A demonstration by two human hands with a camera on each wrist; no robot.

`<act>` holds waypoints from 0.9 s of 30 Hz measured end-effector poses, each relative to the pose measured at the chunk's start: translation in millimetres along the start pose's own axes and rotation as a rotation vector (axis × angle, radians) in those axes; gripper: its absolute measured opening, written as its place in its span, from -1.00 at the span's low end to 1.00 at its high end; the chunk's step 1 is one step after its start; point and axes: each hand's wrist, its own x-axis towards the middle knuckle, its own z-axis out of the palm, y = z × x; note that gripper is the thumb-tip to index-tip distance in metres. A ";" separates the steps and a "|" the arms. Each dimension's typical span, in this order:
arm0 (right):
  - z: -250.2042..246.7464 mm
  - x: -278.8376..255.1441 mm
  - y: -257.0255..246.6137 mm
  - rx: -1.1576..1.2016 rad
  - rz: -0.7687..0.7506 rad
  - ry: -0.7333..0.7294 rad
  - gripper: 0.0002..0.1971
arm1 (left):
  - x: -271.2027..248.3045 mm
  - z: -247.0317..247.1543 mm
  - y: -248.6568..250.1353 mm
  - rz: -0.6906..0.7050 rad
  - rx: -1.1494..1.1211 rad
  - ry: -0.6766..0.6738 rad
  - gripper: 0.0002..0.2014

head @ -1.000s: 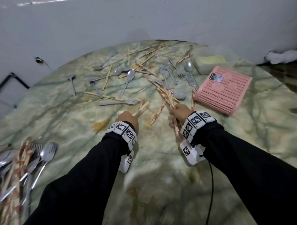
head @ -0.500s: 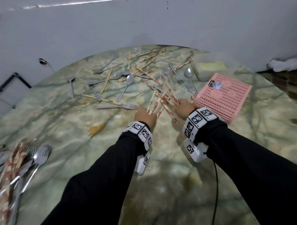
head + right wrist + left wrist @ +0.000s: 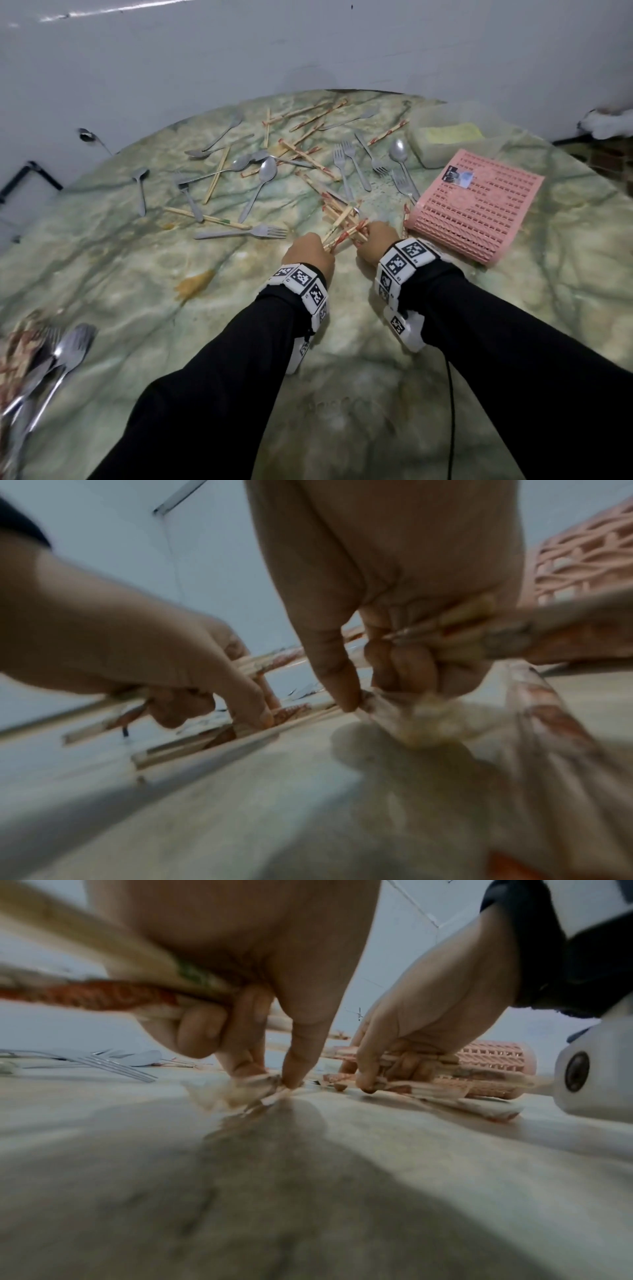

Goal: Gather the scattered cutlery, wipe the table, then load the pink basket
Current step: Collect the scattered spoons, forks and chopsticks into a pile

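Observation:
At the table's middle, my left hand (image 3: 318, 245) and right hand (image 3: 369, 240) sit close together, each gripping a bundle of red-patterned wooden chopsticks (image 3: 342, 222). In the left wrist view the left hand's curled fingers hold chopsticks (image 3: 130, 993) while its thumb and forefinger pinch at another on the tabletop. The right wrist view shows the right hand's fingers wrapped round chopsticks (image 3: 459, 631), thumb pressing down. The pink basket (image 3: 476, 212) lies upside down just right of my right hand. More spoons (image 3: 263, 174), forks (image 3: 246, 233) and chopsticks lie scattered beyond.
A gathered pile of spoons, forks and chopsticks (image 3: 44, 366) lies at the near left table edge. A brownish stain (image 3: 195, 284) marks the green marble table (image 3: 342, 394). A clear container with a yellow sponge (image 3: 445, 137) stands behind the basket. The wall is close behind.
Both hands have moved forward, and the left hand has shifted right to meet the right one. They now work together at the chopstick cluster beside the basket.

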 end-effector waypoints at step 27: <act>-56.9 -70.9 16.4 0.520 0.136 -0.025 -0.78 | -43.4 -92.9 -10.6 -0.006 0.252 0.058 -0.87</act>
